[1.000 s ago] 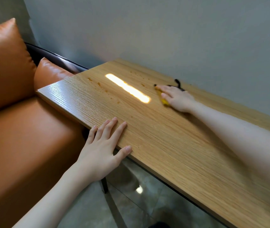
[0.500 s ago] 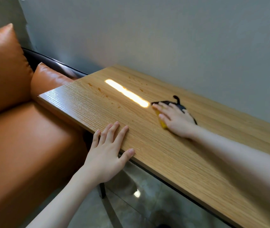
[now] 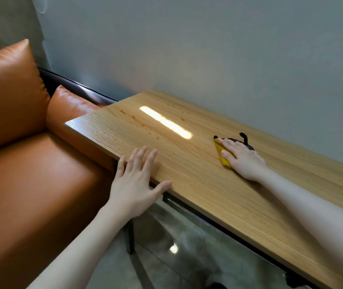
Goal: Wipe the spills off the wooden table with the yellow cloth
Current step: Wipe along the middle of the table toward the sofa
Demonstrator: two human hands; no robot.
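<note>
The long wooden table (image 3: 218, 184) runs along the wall. My right hand (image 3: 242, 158) lies flat with straight fingers on the yellow cloth (image 3: 222, 156), pressing it on the tabletop; the cloth has a black edge and a black loop (image 3: 244, 137) behind my fingers. Small wet spill drops (image 3: 134, 117) dot the wood at the far left end, around a bright light reflection (image 3: 166, 125). My left hand (image 3: 137, 184) rests open and flat on the table's front edge, fingers spread.
An orange leather sofa (image 3: 30, 184) with a back cushion (image 3: 5, 88) stands against the table's left end. The grey wall (image 3: 208, 49) runs close behind the table. Under the table are black legs (image 3: 129, 238) and a glossy grey floor (image 3: 187, 257).
My right hand slid the cloth back along the table, away from the spill drops, toward me and the right. My left hand kept its place on the front edge.
</note>
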